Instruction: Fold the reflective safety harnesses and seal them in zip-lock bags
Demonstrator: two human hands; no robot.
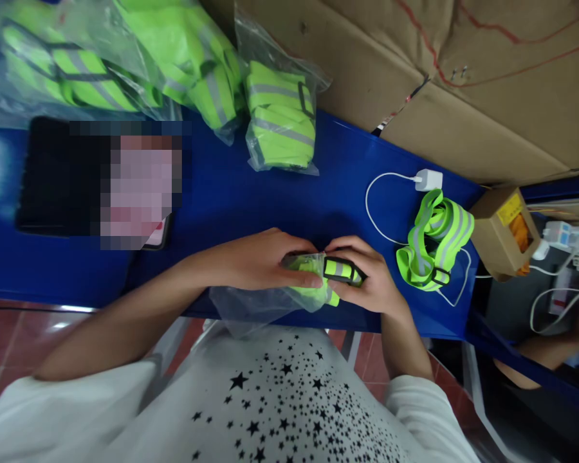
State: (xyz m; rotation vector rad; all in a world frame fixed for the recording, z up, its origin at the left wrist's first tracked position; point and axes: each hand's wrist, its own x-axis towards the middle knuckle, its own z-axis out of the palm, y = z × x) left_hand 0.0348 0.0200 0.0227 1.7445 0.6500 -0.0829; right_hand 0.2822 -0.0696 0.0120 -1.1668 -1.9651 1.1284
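Note:
Between my hands, near the table's front edge, is a folded neon-green reflective strap (338, 269) with grey stripes and a black buckle. Its left part sits inside a clear plastic bag (255, 307), whose loose end hangs toward my lap. My left hand (265, 260) is closed around the bag and the strap end within it, thumb on the near side. My right hand (371, 273) grips the strap's buckle end, which sticks out of the bag's mouth. To the right lies a loose coiled reflective strap (439, 241) with a black buckle.
Bagged green straps (282, 122) lie along the back of the blue table (207, 186). At left is a tablet or phone (62, 180), its screen partly blurred. A white charger (428, 180) with cable and a cardboard box (504, 231) are at right, beyond them another person's arm (545, 354).

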